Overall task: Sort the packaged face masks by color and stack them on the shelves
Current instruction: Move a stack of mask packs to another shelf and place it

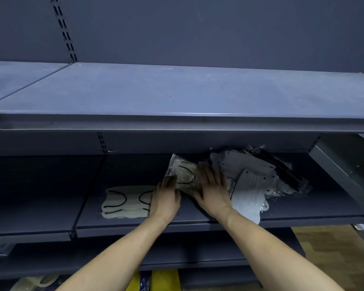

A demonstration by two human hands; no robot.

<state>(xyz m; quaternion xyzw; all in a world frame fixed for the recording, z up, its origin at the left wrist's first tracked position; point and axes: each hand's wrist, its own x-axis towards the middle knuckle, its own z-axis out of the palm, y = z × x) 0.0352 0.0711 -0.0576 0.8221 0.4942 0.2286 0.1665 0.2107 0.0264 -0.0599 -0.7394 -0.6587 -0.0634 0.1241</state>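
On the middle shelf (198, 222) lies a small stack of cream packaged masks (125, 201) with black ear loops, at the left. A beige packaged mask (184, 174) is tilted up between my hands. My left hand (166, 196) grips its left edge. My right hand (211, 190) lies flat with fingers spread, on its right side and on the edge of the mixed pile. That pile of white packaged masks (248, 181) spreads to the right, with black packaged masks (282, 166) at its back.
The upper shelf (177, 122) juts out just above my hands. A lower shelf (198, 261) sits below. A shelf bracket (336, 171) closes the right end. Pale footwear (38, 281) and yellow items (162, 279) show at the bottom.
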